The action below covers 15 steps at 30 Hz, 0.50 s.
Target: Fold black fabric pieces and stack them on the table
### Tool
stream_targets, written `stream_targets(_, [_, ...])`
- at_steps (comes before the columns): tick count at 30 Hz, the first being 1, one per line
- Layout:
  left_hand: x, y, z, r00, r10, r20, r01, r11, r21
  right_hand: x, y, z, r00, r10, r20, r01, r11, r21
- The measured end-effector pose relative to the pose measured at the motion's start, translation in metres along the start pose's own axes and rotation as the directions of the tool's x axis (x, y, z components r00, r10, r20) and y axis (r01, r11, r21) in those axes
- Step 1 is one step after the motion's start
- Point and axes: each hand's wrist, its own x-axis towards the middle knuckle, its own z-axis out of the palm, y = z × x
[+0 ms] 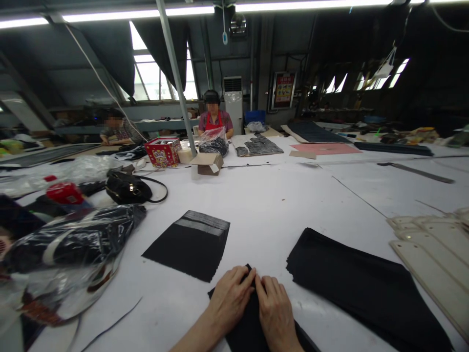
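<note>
Both my hands are on a piece of black fabric (246, 325) at the table's near edge. My left hand (233, 292) has its fingers bent, thumb and fingertips pinching the fabric near its far tip. Close beside it, my right hand (274, 304) presses its thumb and curled fingers onto the same piece, the fingertips almost meeting those of the left. Part of the fabric is hidden under the hands. Beyond them lies a flat black fabric piece (190, 252) with greyish bands along its far end. To the right rests a stack of black fabric pieces (361, 281).
Pale flat template boards (436, 259) are piled at the right edge. On the left are a plastic-wrapped dark bundle (84, 239), a black handbag (128, 188) and a red-topped container (65, 193). A small cardboard box (207, 164) stands farther back. Two people sit across the table.
</note>
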Motion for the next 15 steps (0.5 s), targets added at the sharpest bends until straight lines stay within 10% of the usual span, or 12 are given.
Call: stream_targets(15, [-0.0018, -0.0041, 0.0089, 0.998, -0.05, -0.031, 0.05, 0.999, -0.01, 0.0016, 0.0003, 0.0071, 0.994, -0.085, -0.074, 0.082, 0.995, -0.049])
